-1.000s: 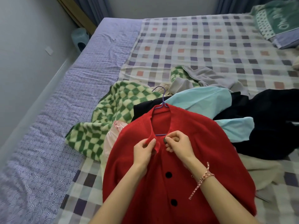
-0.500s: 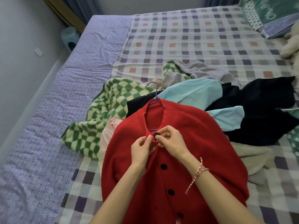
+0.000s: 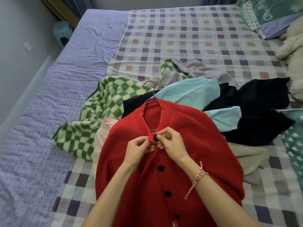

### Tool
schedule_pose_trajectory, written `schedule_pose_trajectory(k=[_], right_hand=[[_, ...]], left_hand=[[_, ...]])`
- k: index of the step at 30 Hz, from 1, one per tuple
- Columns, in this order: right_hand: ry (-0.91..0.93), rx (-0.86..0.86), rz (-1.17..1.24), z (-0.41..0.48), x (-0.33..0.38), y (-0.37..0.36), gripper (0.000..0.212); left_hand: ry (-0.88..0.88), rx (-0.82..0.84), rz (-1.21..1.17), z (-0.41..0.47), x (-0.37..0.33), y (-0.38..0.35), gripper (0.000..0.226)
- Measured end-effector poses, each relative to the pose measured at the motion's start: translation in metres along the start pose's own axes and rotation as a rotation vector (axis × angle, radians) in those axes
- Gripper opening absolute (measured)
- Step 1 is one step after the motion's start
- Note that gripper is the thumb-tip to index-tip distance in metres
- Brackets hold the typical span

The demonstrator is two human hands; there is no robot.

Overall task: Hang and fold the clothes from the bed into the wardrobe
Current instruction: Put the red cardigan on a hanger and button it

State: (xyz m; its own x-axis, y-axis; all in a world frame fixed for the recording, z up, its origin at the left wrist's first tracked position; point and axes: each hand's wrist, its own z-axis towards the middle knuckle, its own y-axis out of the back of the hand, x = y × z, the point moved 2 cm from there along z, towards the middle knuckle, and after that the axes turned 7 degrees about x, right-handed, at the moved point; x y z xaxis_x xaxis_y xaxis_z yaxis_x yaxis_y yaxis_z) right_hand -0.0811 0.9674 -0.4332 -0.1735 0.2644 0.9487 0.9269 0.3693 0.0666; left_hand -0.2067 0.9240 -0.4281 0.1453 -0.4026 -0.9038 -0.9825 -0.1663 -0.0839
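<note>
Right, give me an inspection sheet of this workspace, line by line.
Surface: bed's checked sheet, with a purple patterned mattress cover along its left side.
Job's things: red knitted cardigan on a purple wire hanger, lying on a heap with a green-and-cream checked fleece, light blue garment, black garment, grey garment and pale pink garment.
Clutter: green patterned cloth and a cream fluffy item at the right.
Hands: left hand pinches the cardigan's front edge; right hand pinches its top black button.
Cables: nothing seen.
Surroundings: grey wall, pale blue container beside the bed.
</note>
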Motion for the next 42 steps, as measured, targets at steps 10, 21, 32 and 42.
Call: schedule_pose_trajectory(k=[10, 21, 32, 42], right_hand=[[-0.014, 0.055, -0.029, 0.008, -0.009, -0.002, 0.022], [-0.181, -0.317, -0.101, 0.008, -0.025, -0.03, 0.021], [-0.044, -0.168, -0.2, 0.012, -0.028, -0.004, 0.015], [-0.133, 0.16, -0.697, -0.044, -0.092, -0.015, 0.023]], left_hand=[[0.012, -0.048, 0.033, 0.016, 0.013, 0.001, 0.011], [-0.419, -0.297, 0.632, 0.012, 0.032, -0.002, 0.016], [0.122, -0.13, -0.049, 0.024, 0.02, 0.012, 0.016], [0.089, -0.439, 0.839, -0.029, 0.103, 0.022, 0.044]])
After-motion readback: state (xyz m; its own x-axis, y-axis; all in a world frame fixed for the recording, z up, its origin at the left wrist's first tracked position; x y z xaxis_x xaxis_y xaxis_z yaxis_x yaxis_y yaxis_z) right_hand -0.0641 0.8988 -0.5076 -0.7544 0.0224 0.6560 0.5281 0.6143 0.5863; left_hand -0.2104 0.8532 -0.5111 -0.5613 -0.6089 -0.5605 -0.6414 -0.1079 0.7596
